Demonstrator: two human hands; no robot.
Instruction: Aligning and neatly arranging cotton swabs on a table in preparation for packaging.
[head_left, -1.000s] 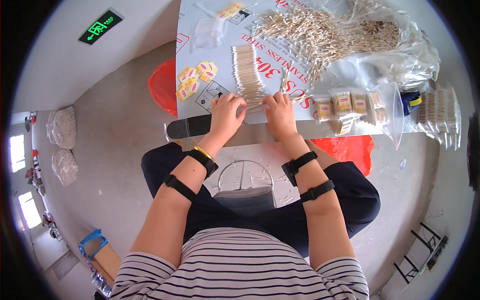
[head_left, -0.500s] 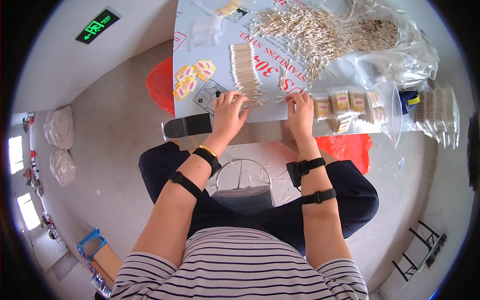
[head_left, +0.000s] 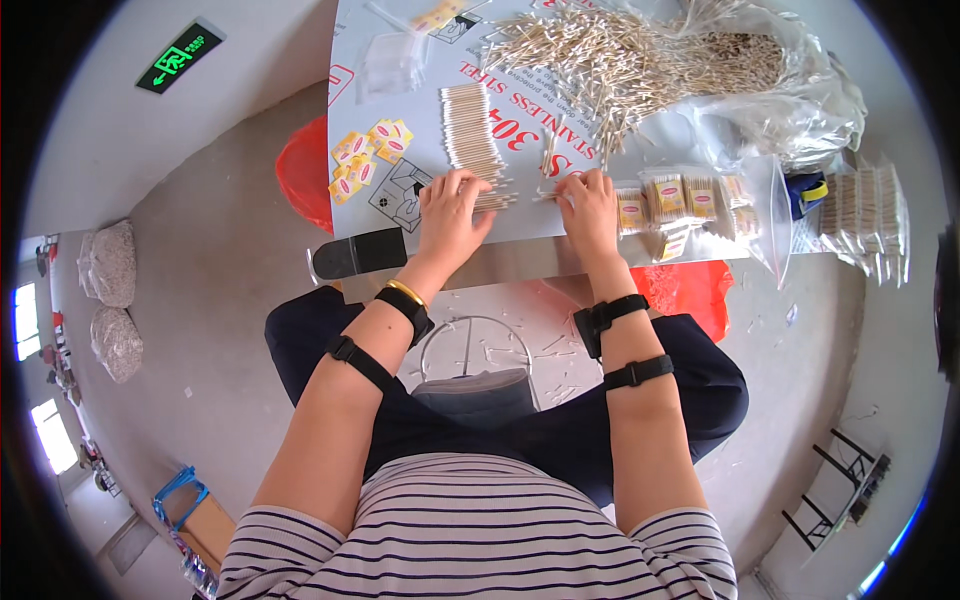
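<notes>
A long row of cotton swabs [head_left: 470, 130] lies side by side on the table. My left hand [head_left: 448, 215] rests at the near end of this row, fingers bent over the last swabs and thumb apart. Some swab ends stick out past its fingertips. To its right, my right hand [head_left: 592, 212] has its fingertips together on a few cotton swabs whose ends show at its left. Most of what lies under those fingers is hidden. A few loose swabs [head_left: 549, 150] lie just beyond that hand.
A large heap of swabs [head_left: 570, 60] spreads from a clear plastic bag [head_left: 820, 100] at the far right. Packed swab bags [head_left: 668, 200] stand right of my right hand. Yellow cards [head_left: 365, 160] and clear bags [head_left: 392, 65] lie left. A black strip [head_left: 365, 253] crosses the front edge.
The whole view has shifted slightly, so the table sits further left. Both hands stay near the same spots; the swabs by my left hand stick out less unevenly.
</notes>
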